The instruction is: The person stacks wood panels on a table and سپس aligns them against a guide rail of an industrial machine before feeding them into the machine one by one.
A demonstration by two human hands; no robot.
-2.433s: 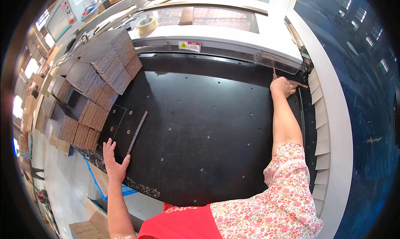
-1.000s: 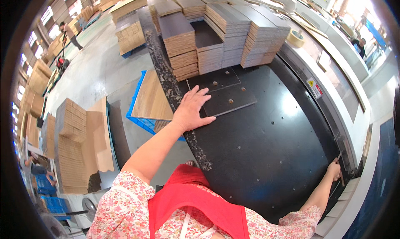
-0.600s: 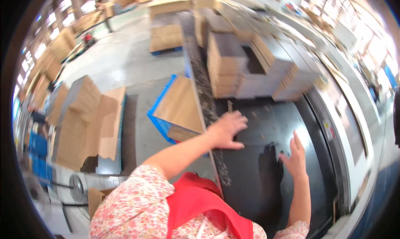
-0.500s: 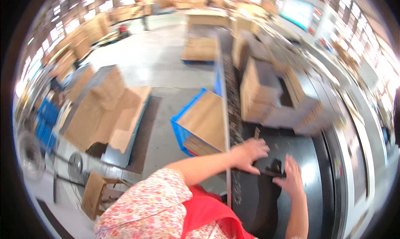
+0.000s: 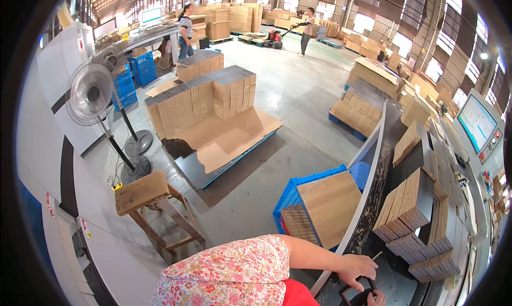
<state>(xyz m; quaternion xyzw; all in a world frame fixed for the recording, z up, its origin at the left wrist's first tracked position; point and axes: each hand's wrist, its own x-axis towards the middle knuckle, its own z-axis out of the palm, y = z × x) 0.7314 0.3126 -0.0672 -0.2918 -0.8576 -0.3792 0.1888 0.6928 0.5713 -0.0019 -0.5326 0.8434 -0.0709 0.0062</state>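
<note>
My left hand (image 5: 356, 267) reaches over a black work surface at the lower right, its fingers apart from the thumb. Just beyond its fingertips, a short strip of light brown board edge (image 5: 377, 256) shows. My right hand (image 5: 377, 298) is mostly cut off by the lower edge of the picture; only a few bent fingers show. Between the hands lies a dark, flat thing with a straight edge (image 5: 349, 293), which I cannot make out further. Dark-faced boards with brown edges (image 5: 408, 207) stand stacked right beyond my hands.
A blue crate (image 5: 288, 199) holding wood-coloured boards stands left of the work surface. Further left are a wooden stool (image 5: 144, 191), fans (image 5: 92, 94) and a pallet of stacked boards (image 5: 200, 100). A screen (image 5: 476, 122) stands at right. Two people are far off, one beside a red pallet truck (image 5: 273, 40).
The view has swung left, so my hands now sit lower in the picture. My right hand has moved nearer the left one and mostly out of view.
</note>
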